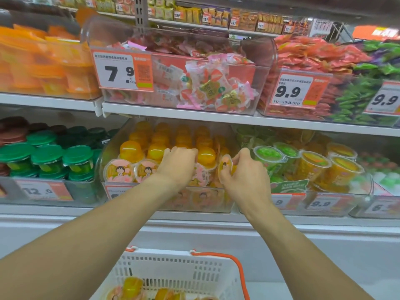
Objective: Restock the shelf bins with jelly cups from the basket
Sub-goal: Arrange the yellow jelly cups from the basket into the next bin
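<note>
Hidden: the left hand (pixel 176 164) covers the cups beneath it in the orange jelly bin (pixel 121 148); its fingertips go out of sight among the cup domes, so what they touch cannot be told for certain.
Cut off: the basket (pixel 179 269) is clipped by the lower frame edge; only its far wall, the orange handle (pixel 240 273) and a few jelly cups inside (pixel 132 285) show.
Hard to read: the price tag on the bin front is blocked by both forearms; bins at far left and far right are blurred.
Edges: the upper shelf lip (pixel 194 118) runs just above the bin's rear cups, leaving a low opening over the stacked rows.
Open room: both hands work at the bin's front right corner, close to the clear wall shared with the green cup bin (pixel 268 154).
Left grip: fingers curled downward over the cups at the front row; whether they hold one cannot be told.
Right grip: the right hand (pixel 246 172) pinches a held jelly cup (pixel 225 167), thumb and fingers round its rim, lid face turned left and tilted on edge.
Task item location: held cup sits at the bin's front right, just beside the left hand; two lid-forward cups (pixel 118 171) stand at the front left.
Above: candy bin (pixel 249 68) with a 7.9 tag (pixel 121 71).
</note>
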